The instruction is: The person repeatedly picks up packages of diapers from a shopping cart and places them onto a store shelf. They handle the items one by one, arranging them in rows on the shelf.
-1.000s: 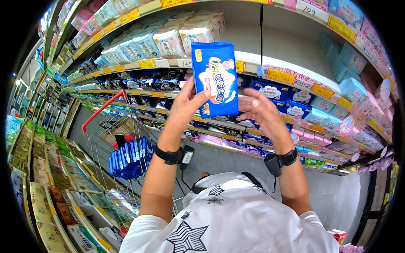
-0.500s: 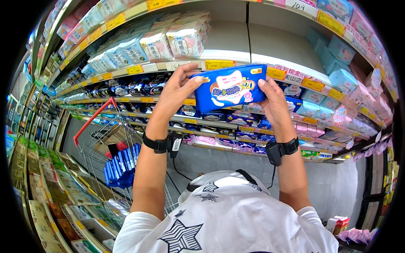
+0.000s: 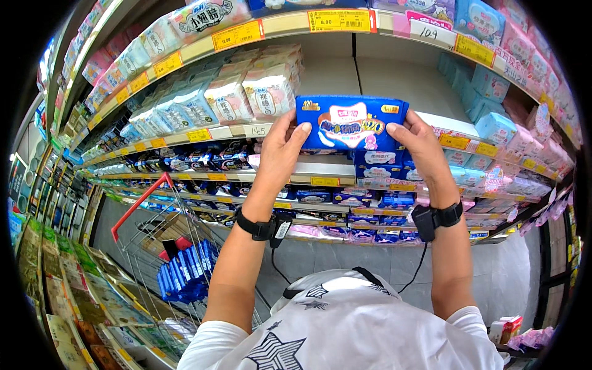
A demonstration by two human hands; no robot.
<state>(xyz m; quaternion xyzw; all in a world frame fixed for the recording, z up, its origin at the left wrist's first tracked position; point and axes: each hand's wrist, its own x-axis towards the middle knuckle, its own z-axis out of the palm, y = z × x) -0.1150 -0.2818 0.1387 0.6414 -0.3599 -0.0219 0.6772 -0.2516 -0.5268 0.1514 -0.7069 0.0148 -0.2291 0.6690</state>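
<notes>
Between my two hands is a blue pack of sanitary pads [image 3: 351, 125], its printed front turned toward me. My left hand [image 3: 285, 140] grips the left end with the thumb on the front. On the opposite end, my right hand [image 3: 419, 139] pinches it the same way, fingers tucked behind. The pack is held level in front of a pale shelf [image 3: 401, 74]. Just below its right part, more blue packs [image 3: 377, 165] sit stacked on a lower shelf. White and pink packs [image 3: 225, 95] stand in rows to the left of my left hand.
At the left stands a shopping cart [image 3: 140, 213] with a red handle, holding several blue packs [image 3: 188, 271] and a cardboard box [image 3: 166, 231]. Yellow price tags [image 3: 342, 20] line the shelf edges. Light blue packs [image 3: 493, 126] fill the right side. Another shelf of goods [image 3: 68, 277] runs along the lower left.
Both hands have moved right with the blue pack, which has gone from tilted to level. The view has shifted slightly, and the cart appears a little further right.
</notes>
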